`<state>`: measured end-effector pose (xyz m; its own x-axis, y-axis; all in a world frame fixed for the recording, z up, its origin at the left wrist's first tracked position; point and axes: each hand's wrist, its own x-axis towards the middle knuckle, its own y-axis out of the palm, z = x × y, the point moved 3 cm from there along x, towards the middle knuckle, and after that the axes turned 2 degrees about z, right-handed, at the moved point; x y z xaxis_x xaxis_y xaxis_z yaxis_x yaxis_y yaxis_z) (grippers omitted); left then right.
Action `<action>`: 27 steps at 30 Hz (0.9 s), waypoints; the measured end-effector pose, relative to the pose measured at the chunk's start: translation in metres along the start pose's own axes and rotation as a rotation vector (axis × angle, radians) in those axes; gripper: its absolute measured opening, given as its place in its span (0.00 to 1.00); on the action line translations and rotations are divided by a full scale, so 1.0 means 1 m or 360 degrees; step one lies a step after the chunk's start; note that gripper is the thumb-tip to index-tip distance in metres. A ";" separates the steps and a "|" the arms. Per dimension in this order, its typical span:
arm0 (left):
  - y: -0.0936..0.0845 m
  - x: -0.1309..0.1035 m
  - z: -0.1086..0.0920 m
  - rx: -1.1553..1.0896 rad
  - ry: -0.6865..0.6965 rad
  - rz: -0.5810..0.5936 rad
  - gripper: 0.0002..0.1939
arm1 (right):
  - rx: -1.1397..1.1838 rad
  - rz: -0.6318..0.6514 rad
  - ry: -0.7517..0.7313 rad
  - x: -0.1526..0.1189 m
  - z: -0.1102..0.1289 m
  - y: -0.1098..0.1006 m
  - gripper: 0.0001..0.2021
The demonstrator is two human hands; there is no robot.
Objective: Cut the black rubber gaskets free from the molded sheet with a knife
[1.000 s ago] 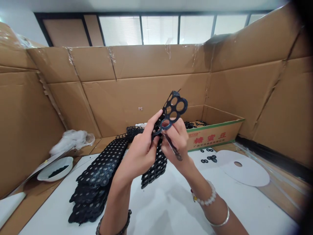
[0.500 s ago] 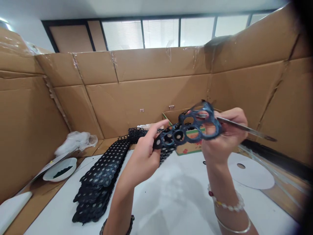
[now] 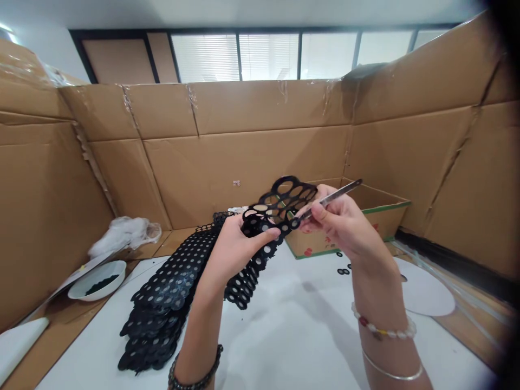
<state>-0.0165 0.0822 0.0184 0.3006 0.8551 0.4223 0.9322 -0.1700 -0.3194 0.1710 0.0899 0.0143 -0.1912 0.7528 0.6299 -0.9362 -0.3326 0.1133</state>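
Note:
A black sheet full of round holes [image 3: 284,196] is held up over the white table. My left hand [image 3: 239,244] grips its left part between thumb and fingers, and part of the sheet hangs below toward the table. My right hand [image 3: 339,216] pinches slim metal tweezers [image 3: 337,194], whose lower left end touches a black ring at the sheet's edge. Stacked black perforated strips [image 3: 166,298] lie left of my left hand. Several small black rings [image 3: 343,271] rest on the table near my right wrist.
Cardboard walls [image 3: 264,157] stand around the white table [image 3: 280,336]. An open box with green edges [image 3: 382,221] is behind my right hand. A white bowl with dark pieces [image 3: 117,268] and a plastic bag [image 3: 125,235] sit left; a white disc [image 3: 426,290] lies right.
My right hand has moved left and turned, swinging the tweezers' tip down to the sheet. The sheet has shifted left and folded differently. Small rings on the table and more of the box now show.

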 end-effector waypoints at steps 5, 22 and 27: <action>-0.014 -0.002 0.000 0.0282 -0.0019 0.0164 0.09 | 0.0025 0.0193 0.0356 0.000 -0.008 -0.012 0.21; -0.111 -0.028 0.014 0.0153 0.0016 -0.1500 0.23 | -0.1238 -0.1570 -0.0720 0.003 -0.023 -0.080 0.10; -0.074 -0.010 0.012 -0.0295 -0.0033 -0.1012 0.21 | -0.1305 -0.1341 -0.0633 0.022 -0.049 -0.066 0.12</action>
<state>-0.0908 0.0925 0.0274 -0.3218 0.8257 0.4633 0.9466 0.2911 0.1388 0.2139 0.1565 -0.0170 0.5279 0.2875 0.7992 -0.6592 0.7320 0.1721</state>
